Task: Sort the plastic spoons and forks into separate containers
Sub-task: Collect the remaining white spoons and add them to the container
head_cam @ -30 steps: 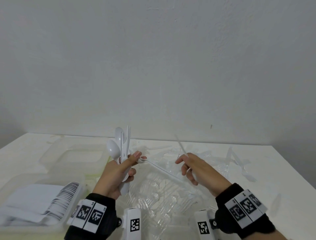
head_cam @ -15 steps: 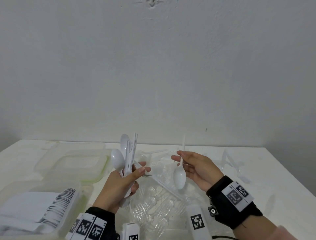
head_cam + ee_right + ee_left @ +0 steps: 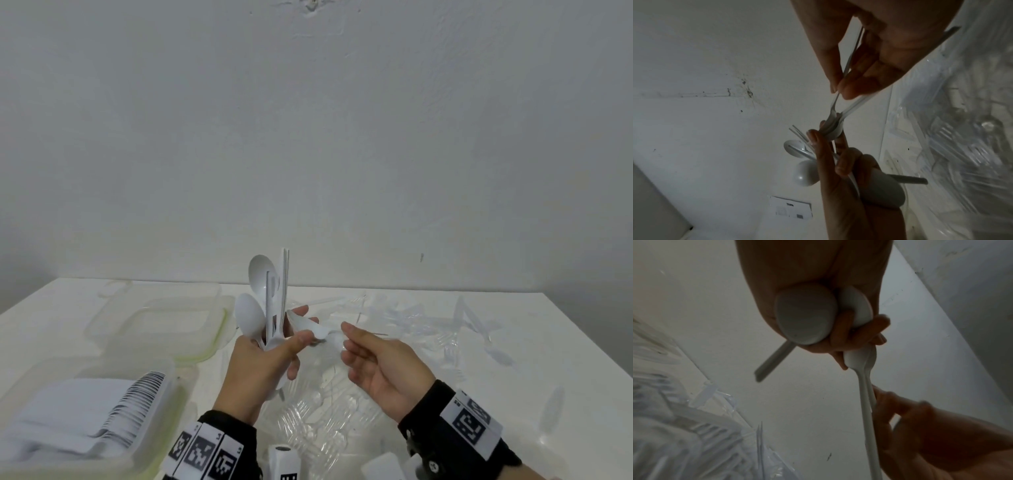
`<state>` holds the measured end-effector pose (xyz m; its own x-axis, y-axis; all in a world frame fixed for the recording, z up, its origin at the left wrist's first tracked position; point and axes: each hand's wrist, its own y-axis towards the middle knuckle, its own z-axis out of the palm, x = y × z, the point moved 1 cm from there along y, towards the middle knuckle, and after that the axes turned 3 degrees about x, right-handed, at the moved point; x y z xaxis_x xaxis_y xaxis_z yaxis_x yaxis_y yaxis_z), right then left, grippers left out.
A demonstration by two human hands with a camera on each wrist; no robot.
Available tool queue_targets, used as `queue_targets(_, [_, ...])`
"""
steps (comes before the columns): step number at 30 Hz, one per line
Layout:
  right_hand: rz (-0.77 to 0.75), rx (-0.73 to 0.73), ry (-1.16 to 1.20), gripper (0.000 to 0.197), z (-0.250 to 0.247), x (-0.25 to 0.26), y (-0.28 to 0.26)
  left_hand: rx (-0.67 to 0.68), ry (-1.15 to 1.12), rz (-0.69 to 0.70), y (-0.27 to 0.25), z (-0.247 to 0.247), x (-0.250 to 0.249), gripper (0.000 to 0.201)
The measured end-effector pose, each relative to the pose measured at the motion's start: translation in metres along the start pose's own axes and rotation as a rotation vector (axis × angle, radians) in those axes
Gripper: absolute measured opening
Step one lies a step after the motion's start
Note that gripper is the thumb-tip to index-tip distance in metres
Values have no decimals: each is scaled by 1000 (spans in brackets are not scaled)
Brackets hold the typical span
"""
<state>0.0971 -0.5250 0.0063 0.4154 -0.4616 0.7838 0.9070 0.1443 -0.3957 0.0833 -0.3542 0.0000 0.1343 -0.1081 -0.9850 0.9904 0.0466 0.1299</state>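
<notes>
Two hands meet over the clear pile of cutlery (image 3: 318, 421): the left hand (image 3: 263, 370) clamps an upright bundle of white spoons (image 3: 270, 301), bowls up, and its thumb and forefinger also nip the bowl end of one more spoon (image 3: 310, 327). That spoon's long axis runs sideways, from the left fingertips to the right hand (image 3: 380, 370), whose thumb and fingers pinch its handle. Handing it over likely turns on swinging the handle up alongside the bundle.
</notes>
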Motion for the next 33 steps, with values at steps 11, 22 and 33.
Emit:
queue_targets(11, [-488,-151,-631,21,-33,35,0,-15,57,-47,5,-21,-1,52])
queue_targets(22, [-397,531,-955,52,-15,4,-13,87,-8,-70,6,-3,5,58])
queue_targets(33, [-412,527,-882,54,-24,-8,3,100,8,-151,4,-1,9,48])
